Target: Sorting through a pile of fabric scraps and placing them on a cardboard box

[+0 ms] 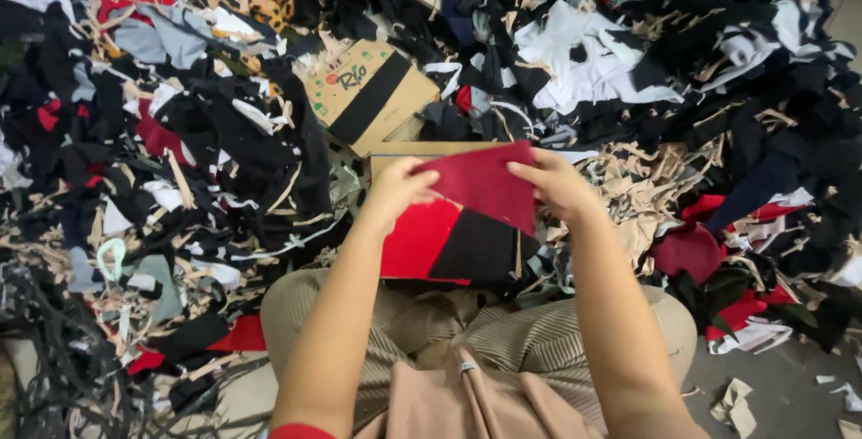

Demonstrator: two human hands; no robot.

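- Fingers [422, 180] of the left hand [395, 189] pinch the dark red fabric piece [485, 183] at its nine o'clock corner.
- Beneath it, at six o'clock, lies a stack of red and black pieces [449, 243].
- Right hand [557, 183] pinches the three o'clock edge; a loose grip could drop the fabric into the scrap heap [180, 134].

A single view is given, taken from a camera worn on the head and aimed steeply down and forward. The lap in ribbed beige cloth [503, 331] and both forearms are seen close at the lower edge. Beyond them, a wide heap of black, white and red fabric scraps [224, 134] is taken in, filling the frame's upper part.
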